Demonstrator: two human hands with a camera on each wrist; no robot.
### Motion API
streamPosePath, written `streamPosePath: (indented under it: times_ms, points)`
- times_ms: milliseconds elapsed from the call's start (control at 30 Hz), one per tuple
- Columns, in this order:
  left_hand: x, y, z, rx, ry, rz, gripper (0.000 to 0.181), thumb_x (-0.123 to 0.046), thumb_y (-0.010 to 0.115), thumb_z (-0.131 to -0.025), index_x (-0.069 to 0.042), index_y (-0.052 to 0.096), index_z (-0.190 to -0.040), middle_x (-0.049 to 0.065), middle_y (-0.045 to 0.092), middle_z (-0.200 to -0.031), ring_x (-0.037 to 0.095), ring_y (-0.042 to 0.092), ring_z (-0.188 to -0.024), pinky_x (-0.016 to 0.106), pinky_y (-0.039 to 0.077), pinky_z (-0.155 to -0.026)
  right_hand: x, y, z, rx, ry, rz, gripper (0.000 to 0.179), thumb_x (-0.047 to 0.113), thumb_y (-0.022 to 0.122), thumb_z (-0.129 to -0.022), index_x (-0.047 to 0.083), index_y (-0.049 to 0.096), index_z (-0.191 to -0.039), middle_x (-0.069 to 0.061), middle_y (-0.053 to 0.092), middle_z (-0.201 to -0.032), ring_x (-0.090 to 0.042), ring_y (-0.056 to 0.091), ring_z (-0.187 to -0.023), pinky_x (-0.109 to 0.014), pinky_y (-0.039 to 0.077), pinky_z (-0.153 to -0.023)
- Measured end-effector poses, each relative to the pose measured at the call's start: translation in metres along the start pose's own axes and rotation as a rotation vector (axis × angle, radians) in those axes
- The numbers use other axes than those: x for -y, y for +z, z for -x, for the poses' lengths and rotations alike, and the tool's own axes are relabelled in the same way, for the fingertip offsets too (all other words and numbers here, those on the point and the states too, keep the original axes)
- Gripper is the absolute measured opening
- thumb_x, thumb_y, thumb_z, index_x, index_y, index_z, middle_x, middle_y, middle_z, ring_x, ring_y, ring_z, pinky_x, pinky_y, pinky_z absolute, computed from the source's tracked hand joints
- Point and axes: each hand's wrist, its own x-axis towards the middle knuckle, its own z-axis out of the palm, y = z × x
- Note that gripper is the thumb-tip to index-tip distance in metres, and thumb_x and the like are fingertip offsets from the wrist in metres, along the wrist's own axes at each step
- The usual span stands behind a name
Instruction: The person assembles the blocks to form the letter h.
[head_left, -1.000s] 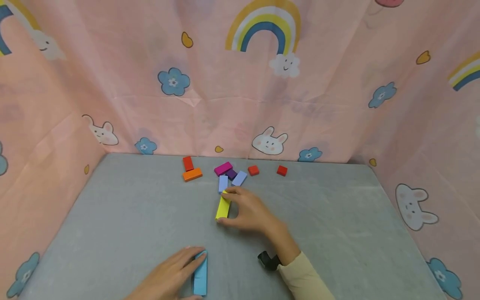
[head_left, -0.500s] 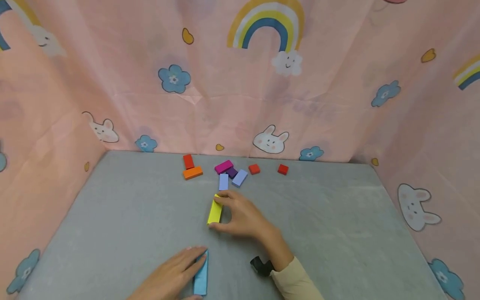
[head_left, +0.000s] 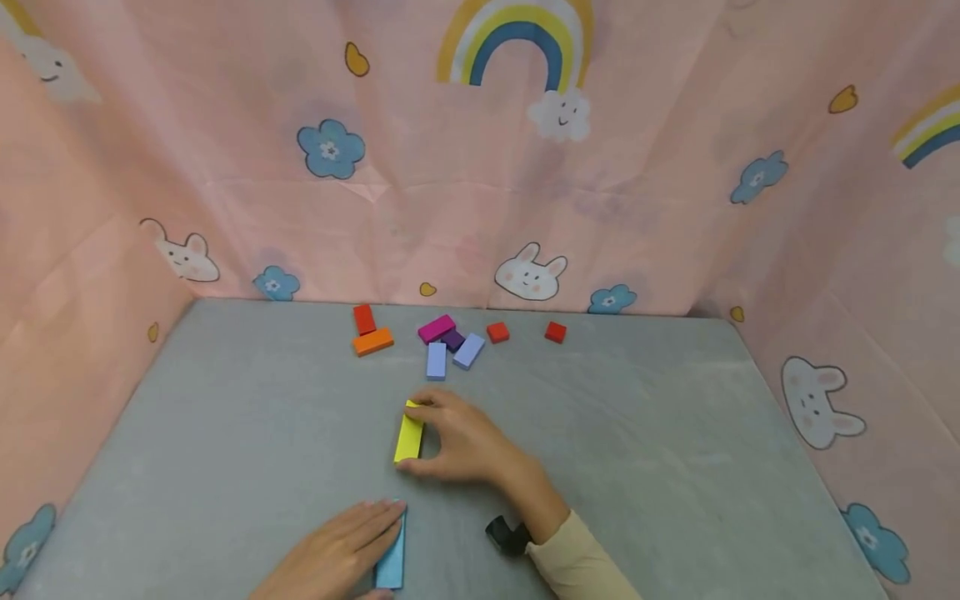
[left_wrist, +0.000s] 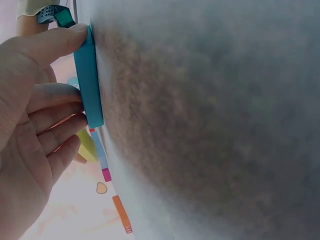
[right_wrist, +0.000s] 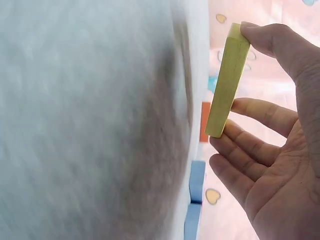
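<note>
Near the front of the table, my left hand (head_left: 337, 550) holds a long light blue block (head_left: 391, 562), which lies on the cloth. In the left wrist view the thumb presses one end of this blue block (left_wrist: 89, 77) and the fingers touch its side and far end. Farther forward, my right hand (head_left: 472, 442) pinches a yellow block (head_left: 409, 435) between thumb and fingers, by its two ends. The right wrist view shows the yellow block (right_wrist: 229, 82) raised off the surface, slightly tilted.
At the back of the grey table (head_left: 637, 458) lie two pale blue blocks (head_left: 437, 361), a magenta block (head_left: 437, 328), a dark purple block (head_left: 453, 340), an orange block (head_left: 372, 342) and several red blocks (head_left: 556, 332). A pink printed curtain (head_left: 420, 208) encloses the back and sides.
My right hand has carried the yellow block leftward and nearer, away from the pale blue blocks. The left hand and its blue block stay in about the same place; the head view has shifted slightly.
</note>
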Motion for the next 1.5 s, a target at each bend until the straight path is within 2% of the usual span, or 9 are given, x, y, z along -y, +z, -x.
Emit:
streamPosePath:
  times_ms: [200, 300, 500, 733, 967, 1200, 1367, 1500]
  points:
    - [-0.001, 0.005, 0.0, -0.168, 0.066, -0.078, 0.062, -0.058, 0.062, -0.102, -0.007, 0.071, -0.136, 0.004, 0.068, -0.146, 0.018, 0.067, -0.13, 0.034, 0.06, -0.105, 0.007, 0.002, 0.002, 0.033, -0.023, 0.051, 0.068, 0.051, 0.081, -0.089, 0.014, 0.067, -0.144, -0.004, 0.06, -0.151, -0.02, 0.058, -0.138, -0.037, 0.054, -0.117]
    - [-0.003, 0.006, 0.0, -0.203, 0.075, -0.1, 0.061, -0.057, 0.065, -0.101, -0.007, 0.072, -0.135, 0.004, 0.069, -0.145, 0.017, 0.068, -0.129, 0.033, 0.06, -0.103, 0.01, 0.004, 0.003, 0.043, -0.045, 0.076, 0.068, 0.052, 0.081, -0.089, 0.013, 0.067, -0.144, -0.005, 0.06, -0.151, -0.02, 0.059, -0.138, -0.037, 0.053, -0.118]
    - [-0.004, 0.005, 0.0, -0.147, 0.045, -0.058, 0.062, -0.059, 0.058, -0.104, -0.008, 0.072, -0.135, 0.003, 0.068, -0.145, 0.018, 0.068, -0.129, 0.033, 0.062, -0.102, 0.014, 0.009, 0.003, 0.082, -0.06, 0.103, 0.068, 0.055, 0.079, -0.091, 0.015, 0.067, -0.144, -0.004, 0.06, -0.152, -0.019, 0.059, -0.139, -0.036, 0.052, -0.119]
    - [-0.005, 0.005, 0.001, -0.171, 0.037, -0.054, 0.061, -0.06, 0.059, -0.103, -0.009, 0.074, -0.132, 0.002, 0.069, -0.142, 0.017, 0.069, -0.127, 0.033, 0.063, -0.1, 0.017, 0.012, 0.003, 0.115, -0.075, 0.115, 0.067, 0.054, 0.077, -0.093, 0.016, 0.065, -0.146, -0.004, 0.058, -0.154, -0.018, 0.058, -0.14, -0.036, 0.051, -0.12]
    - [-0.002, 0.004, 0.002, -0.122, 0.032, -0.022, 0.062, -0.06, 0.057, -0.104, -0.008, 0.073, -0.134, 0.003, 0.068, -0.145, 0.018, 0.068, -0.129, 0.034, 0.063, -0.101, 0.017, 0.012, 0.003, 0.131, -0.1, 0.136, 0.053, 0.041, 0.07, -0.101, 0.015, 0.064, -0.147, -0.005, 0.058, -0.155, -0.019, 0.056, -0.143, -0.038, 0.048, -0.123]
    - [-0.002, 0.005, 0.003, -0.128, 0.028, 0.002, 0.059, -0.058, 0.057, -0.105, -0.009, 0.073, -0.132, 0.002, 0.068, -0.144, 0.018, 0.068, -0.128, 0.034, 0.063, -0.101, 0.018, 0.01, 0.003, 0.137, -0.117, 0.144, 0.053, 0.041, 0.071, -0.101, 0.016, 0.064, -0.148, -0.004, 0.059, -0.154, -0.018, 0.057, -0.142, -0.038, 0.048, -0.123]
    - [-0.002, 0.004, 0.003, -0.109, 0.017, 0.009, 0.059, -0.058, 0.057, -0.105, -0.009, 0.073, -0.134, 0.002, 0.068, -0.145, 0.018, 0.068, -0.13, 0.036, 0.062, -0.103, 0.019, 0.009, 0.003, 0.157, -0.109, 0.142, 0.055, 0.041, 0.071, -0.101, 0.017, 0.063, -0.149, -0.003, 0.058, -0.154, -0.018, 0.057, -0.142, -0.037, 0.048, -0.123]
    - [-0.003, 0.005, 0.003, -0.147, 0.031, -0.025, 0.058, -0.058, 0.06, -0.103, -0.009, 0.073, -0.133, 0.002, 0.069, -0.143, 0.017, 0.068, -0.129, 0.035, 0.062, -0.102, 0.02, 0.009, 0.003, 0.171, -0.106, 0.143, 0.056, 0.042, 0.072, -0.101, 0.017, 0.062, -0.149, -0.003, 0.058, -0.155, -0.017, 0.057, -0.142, -0.037, 0.049, -0.122]
